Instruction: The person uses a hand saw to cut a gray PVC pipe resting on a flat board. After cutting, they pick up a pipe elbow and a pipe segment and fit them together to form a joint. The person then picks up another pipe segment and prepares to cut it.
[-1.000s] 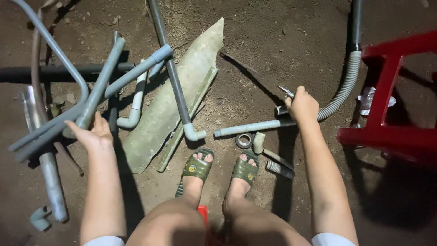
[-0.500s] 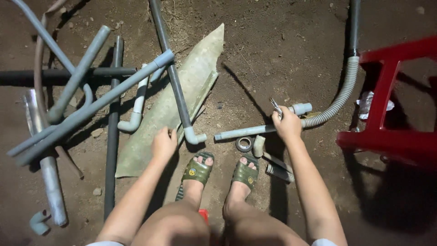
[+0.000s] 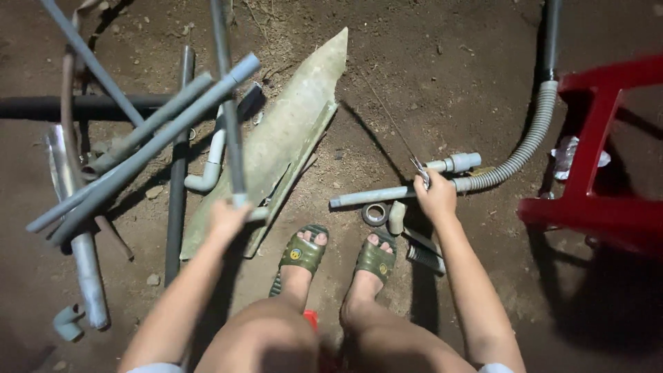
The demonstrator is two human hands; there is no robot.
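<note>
While you sit low with both feet in green sandals [image 3: 304,252] on bare dirt, your left hand [image 3: 228,217] is closed around the lower end of a dark grey pipe [image 3: 231,138], just above its pale elbow fitting [image 3: 255,213]. That pipe runs up and away from you, crossing a long pale slab [image 3: 290,131] lying on the ground.

Your right hand [image 3: 435,197] is curled shut on a small metal tool [image 3: 420,168] whose tips show above your knuckles; what kind of tool cannot be told. It sits directly over a short grey pipe [image 3: 369,197] lying flat, which ends at a coupling [image 3: 456,163] joined to a corrugated grey hose [image 3: 525,148]. A roll of tape [image 3: 376,214] and a small fitting [image 3: 396,216] lie just beside your right foot.

To your left, several grey pipes [image 3: 152,138] are stacked at angles, with a loose elbow [image 3: 68,322] near the bottom edge. To your right stands a red plastic stool [image 3: 601,179]. Further off, the hose meets a black tube [image 3: 550,38] at the top edge.
</note>
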